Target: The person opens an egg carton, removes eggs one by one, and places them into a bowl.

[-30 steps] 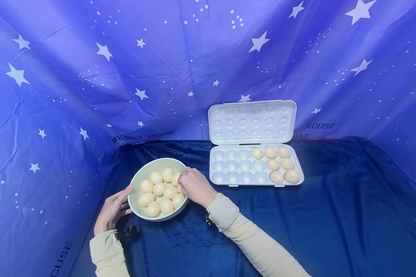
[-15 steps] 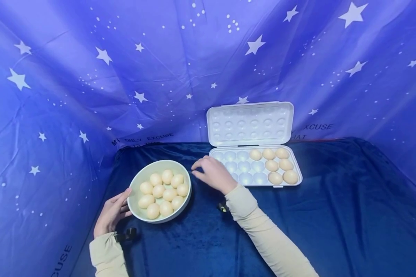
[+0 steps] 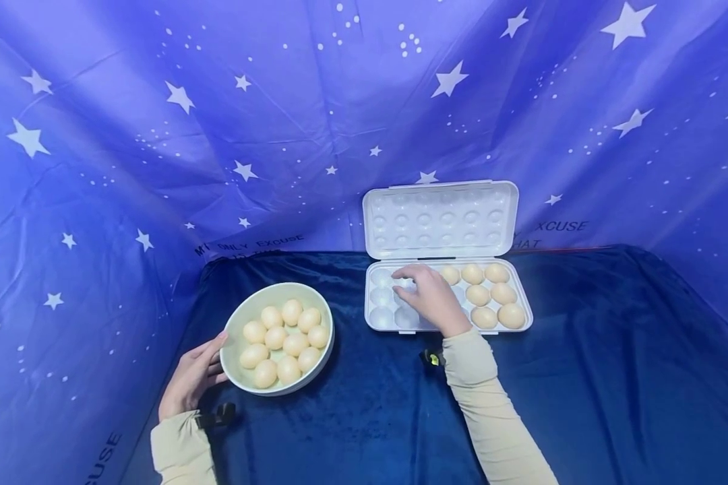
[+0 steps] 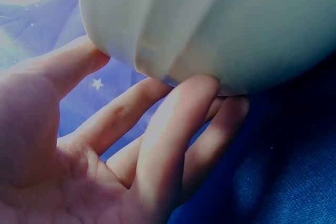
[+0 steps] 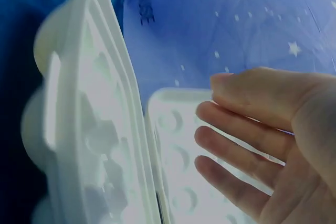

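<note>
Left hand (image 4: 126, 163) holding pale bowl (image 4: 210, 24); starry cloth (image 4: 97, 83) behind.

violet-blue backdrop (image 3: 291, 121); white stars (image 3: 628, 25); black lettering (image 3: 563, 226); dark blue cloth (image 3: 364, 411), creased

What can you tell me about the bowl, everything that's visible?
The bowl is round and pale green, with a smooth rim and broad ridges on its outer wall; it looks like plastic or ceramic, I can't tell which. It opens upward and contains eleven eggs. It is left of the white egg box, at the dark blue cloth. The left hand holds its left side. Whether its base rests flat is unclear.
</note>
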The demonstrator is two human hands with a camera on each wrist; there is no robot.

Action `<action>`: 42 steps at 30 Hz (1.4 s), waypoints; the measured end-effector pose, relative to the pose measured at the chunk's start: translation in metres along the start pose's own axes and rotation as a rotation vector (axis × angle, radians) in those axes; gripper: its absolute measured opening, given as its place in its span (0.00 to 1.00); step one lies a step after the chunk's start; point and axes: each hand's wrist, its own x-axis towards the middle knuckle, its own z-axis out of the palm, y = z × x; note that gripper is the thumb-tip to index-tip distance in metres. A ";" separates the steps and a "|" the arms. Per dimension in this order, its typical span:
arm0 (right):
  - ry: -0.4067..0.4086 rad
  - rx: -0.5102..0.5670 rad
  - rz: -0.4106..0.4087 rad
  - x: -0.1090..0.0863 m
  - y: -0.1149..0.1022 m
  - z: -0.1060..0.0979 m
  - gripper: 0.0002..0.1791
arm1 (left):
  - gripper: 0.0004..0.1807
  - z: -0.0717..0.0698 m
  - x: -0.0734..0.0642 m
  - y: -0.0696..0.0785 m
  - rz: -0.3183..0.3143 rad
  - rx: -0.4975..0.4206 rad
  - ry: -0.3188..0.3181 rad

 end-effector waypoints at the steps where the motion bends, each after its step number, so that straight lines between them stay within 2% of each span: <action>1: 0.005 0.004 0.004 0.000 0.002 -0.002 0.13 | 0.41 0.000 0.000 0.000 0.001 0.000 -0.002; 14: 0.023 -0.050 0.090 -0.002 0.030 -0.018 0.12 | 0.40 0.000 0.001 -0.002 0.007 -0.010 -0.027; 24: 0.047 -0.053 0.115 -0.002 0.050 -0.026 0.15 | 0.40 -0.002 0.000 -0.001 0.018 0.006 -0.026; 34: -0.046 -0.088 0.133 -0.003 0.073 -0.017 0.16 | 0.40 0.001 -0.003 -0.002 0.011 0.002 -0.016; 42: 0.039 -0.100 0.095 -0.006 0.081 -0.018 0.19 | 0.40 0.002 -0.002 -0.001 0.010 0.006 -0.005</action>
